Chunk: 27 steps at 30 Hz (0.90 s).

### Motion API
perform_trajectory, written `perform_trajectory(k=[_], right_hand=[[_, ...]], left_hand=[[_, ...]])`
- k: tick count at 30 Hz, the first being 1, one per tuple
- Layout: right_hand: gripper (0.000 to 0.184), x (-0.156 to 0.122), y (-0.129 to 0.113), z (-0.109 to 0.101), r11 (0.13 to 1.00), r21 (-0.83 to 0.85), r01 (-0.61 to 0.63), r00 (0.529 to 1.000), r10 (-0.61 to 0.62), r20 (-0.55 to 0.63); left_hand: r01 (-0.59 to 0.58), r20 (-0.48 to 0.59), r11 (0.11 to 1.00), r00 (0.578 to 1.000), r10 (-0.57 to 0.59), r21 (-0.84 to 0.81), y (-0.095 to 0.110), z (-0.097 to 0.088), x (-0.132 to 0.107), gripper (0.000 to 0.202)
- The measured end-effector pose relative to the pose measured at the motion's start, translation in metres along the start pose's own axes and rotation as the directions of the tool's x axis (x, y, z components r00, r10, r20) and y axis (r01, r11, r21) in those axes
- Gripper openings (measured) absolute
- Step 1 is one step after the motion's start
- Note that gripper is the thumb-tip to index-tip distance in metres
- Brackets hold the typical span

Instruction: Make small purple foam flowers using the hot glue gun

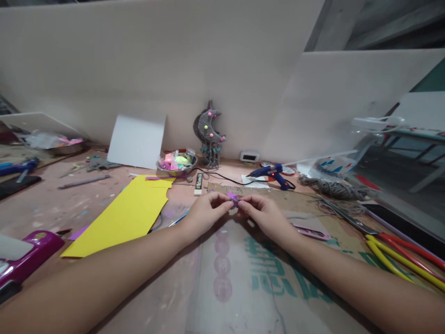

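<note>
Just ahead of me, at the middle of the work surface, my left hand (206, 212) and my right hand (263, 214) meet fingertip to fingertip. Both pinch a small purple piece (232, 196) between thumb and forefinger. It looks thin, like paper or foam, but its exact kind is too small to tell, and the fingers hide part of it. Below the hands lies a cardboard sheet (239, 278) with green and pink print. A blue pen (178, 219) lies beside my left wrist, and a pink cutter (312, 233) rests beside my right forearm.
Left: yellow paper (121, 218) and a magenta tool (29, 257). Behind: a bowl of coloured clay (177, 162), a grey yarn-wrapped moon ornament (209, 127) and a blue glue gun (273, 175) with its cord. Right: scissors (392, 248), a phone (406, 225) and grey yarn (333, 188).
</note>
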State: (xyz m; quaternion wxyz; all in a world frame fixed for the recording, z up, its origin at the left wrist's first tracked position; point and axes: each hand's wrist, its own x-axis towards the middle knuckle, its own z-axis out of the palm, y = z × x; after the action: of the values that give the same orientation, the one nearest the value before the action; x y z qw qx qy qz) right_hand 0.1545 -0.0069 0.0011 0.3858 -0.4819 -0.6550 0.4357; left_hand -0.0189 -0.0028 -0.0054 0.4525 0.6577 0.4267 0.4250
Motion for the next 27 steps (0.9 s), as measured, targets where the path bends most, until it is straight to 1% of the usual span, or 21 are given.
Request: perform_trajectory(k=[2, 4, 6, 9, 11, 15, 21, 27], right_hand=[[0.028, -0.0002, 0.0001, -0.0001, 0.999, -0.037, 0.022, 1.0, -0.022, 0.01], [0.025, -0.0004, 0.0005, -0.0012, 0.991, -0.116, 0.072, 0.997, -0.074, -0.013], [0.02, -0.001, 0.0003, -0.0031, 0.96, -0.241, 0.142, 0.985, -0.161, -0.063], [0.017, -0.0024, -0.0014, -0.0062, 0.884, -0.412, 0.222, 0.947, -0.296, -0.124], [0.02, -0.0033, -0.0027, -0.0076, 0.857, -0.461, 0.229, 0.934, -0.327, -0.144], [0.023, -0.0035, -0.0032, -0.0076, 0.858, -0.475, 0.197, 0.943, -0.298, -0.147], [0.025, -0.0022, -0.0012, -0.0052, 0.898, -0.417, 0.141, 0.969, -0.212, -0.127], [0.027, -0.0033, -0.0033, -0.0025, 0.956, -0.287, 0.069, 0.989, -0.103, -0.102]], left_hand=[[0.016, -0.042, 1.0, 0.999, -0.016, -0.014, -0.0026, -0.0003, 0.0014, 0.022], [0.02, -0.065, 0.999, 0.998, -0.022, -0.024, -0.0052, -0.0007, 0.0028, 0.022], [0.014, -0.058, 0.999, 0.998, -0.016, -0.029, -0.0059, -0.0009, 0.0031, 0.021], [0.006, -0.028, 1.0, 1.0, -0.006, -0.015, -0.0023, -0.0008, 0.0014, 0.018], [0.007, -0.015, 1.0, 1.0, -0.007, -0.003, 0.0006, -0.0005, -0.0002, 0.015], [0.001, 0.003, 1.0, 1.0, -0.001, 0.002, 0.001, -0.0004, -0.0011, 0.014], [-0.037, 0.038, 0.999, 0.999, 0.037, -0.005, -0.0053, -0.0008, 0.0005, 0.017], [-0.029, 0.073, 1.0, 0.997, 0.03, -0.007, -0.0072, 0.0008, -0.0001, 0.023]])
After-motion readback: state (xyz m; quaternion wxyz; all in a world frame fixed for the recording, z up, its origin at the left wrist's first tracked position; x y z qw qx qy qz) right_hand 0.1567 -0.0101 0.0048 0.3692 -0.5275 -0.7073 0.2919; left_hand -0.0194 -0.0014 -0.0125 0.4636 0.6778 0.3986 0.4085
